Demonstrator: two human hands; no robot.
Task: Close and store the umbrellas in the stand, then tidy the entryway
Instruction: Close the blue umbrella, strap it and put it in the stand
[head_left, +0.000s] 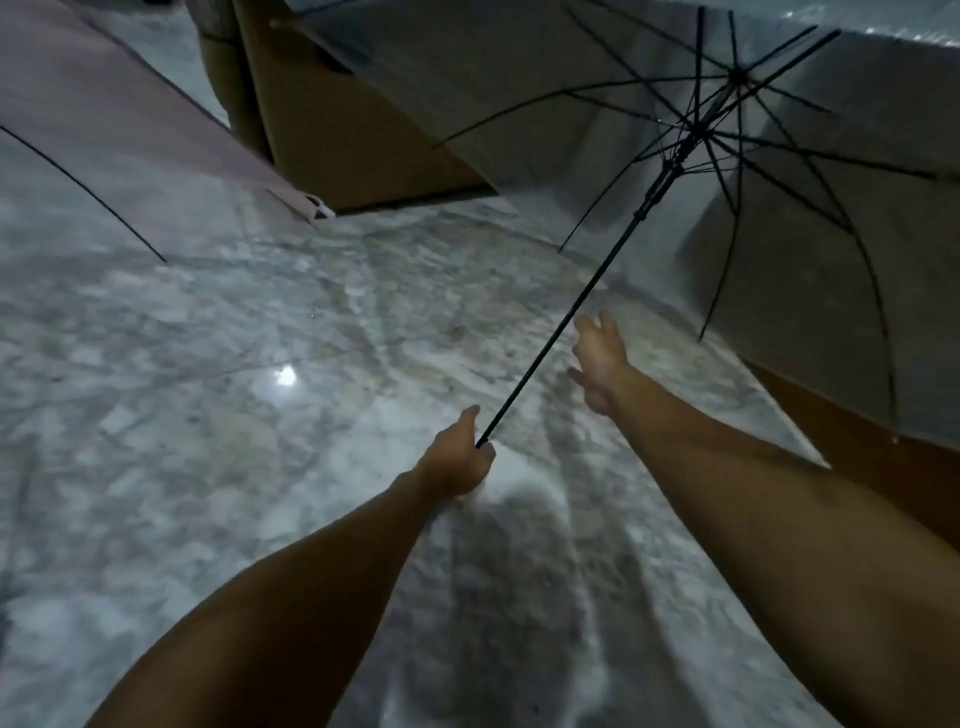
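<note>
Two bare forearms reach forward from the bottom edge of the head view. The left hand (457, 460) is clamped round the lower end of a thin black shaft (561, 332), thumb lying forward along it; the handle itself is hidden inside the fist. The right hand (597, 358) is further out, fingers spread and loose, holding nothing, just beside the shaft on its right side; whether a fingertip touches the shaft cannot be told. The two hands are apart, the shaft passing between them.

The shaft slopes up and to the right to the open clear umbrella (779, 249), which fills the upper right corner. Its black ribs fan out from the hub (736, 77), and its see-through canopy is fully spread and tilted away from the person, the lower edge near the floor at the right.

A second open umbrella, pink (93, 104), covers the upper left corner, one dark rib crossing it and a white tip (323, 209) at its rim close to the floor.

The floor (234, 441) is polished grey-white marble, mottled, with a bright lamp reflection (285, 375) left of the hands and a soft shadow beneath them. Behind the umbrellas stands brown wooden furniture (332, 130), its base meeting the floor; more brown wood shows at the right edge.
</note>
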